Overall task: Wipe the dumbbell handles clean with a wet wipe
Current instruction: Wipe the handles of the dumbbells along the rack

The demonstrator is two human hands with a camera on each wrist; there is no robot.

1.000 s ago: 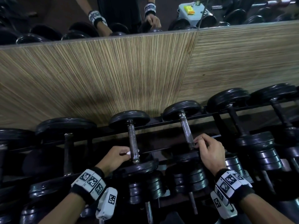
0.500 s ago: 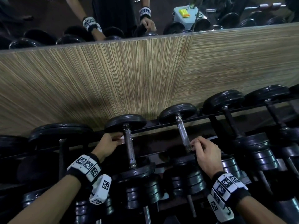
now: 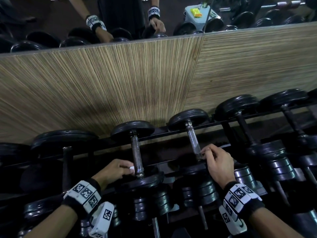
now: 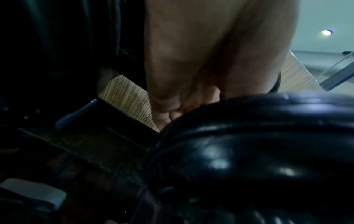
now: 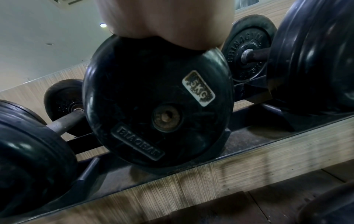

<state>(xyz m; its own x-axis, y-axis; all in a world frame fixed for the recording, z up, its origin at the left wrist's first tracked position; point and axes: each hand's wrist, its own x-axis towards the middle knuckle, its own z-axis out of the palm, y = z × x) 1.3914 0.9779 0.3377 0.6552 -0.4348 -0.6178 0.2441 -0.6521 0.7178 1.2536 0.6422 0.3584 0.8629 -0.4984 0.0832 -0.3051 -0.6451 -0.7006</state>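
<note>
Two black-plate dumbbells lie side by side on the rack's top tier in the head view. My left hand (image 3: 120,169) pinches a small white wet wipe (image 3: 131,169) against the lower end of the left dumbbell's worn metal handle (image 3: 136,155). My right hand (image 3: 215,162) curls its fingertips on the lower end of the neighbouring dumbbell's handle (image 3: 193,140). In the left wrist view my left hand (image 4: 191,75) is half hidden behind a black plate (image 4: 249,151). In the right wrist view a 5KG plate (image 5: 157,106) covers my fingers.
More dumbbells fill the black rack (image 3: 223,124) to both sides and on the tier below (image 3: 274,160). A striped wooden wall panel (image 3: 120,79) rises behind the rack, with a mirror (image 3: 51,23) above it reflecting my arms.
My left hand with the wipe slid up the handle toward the far plate, then back down to its near end. The right hand has stayed on the neighbouring handle.
</note>
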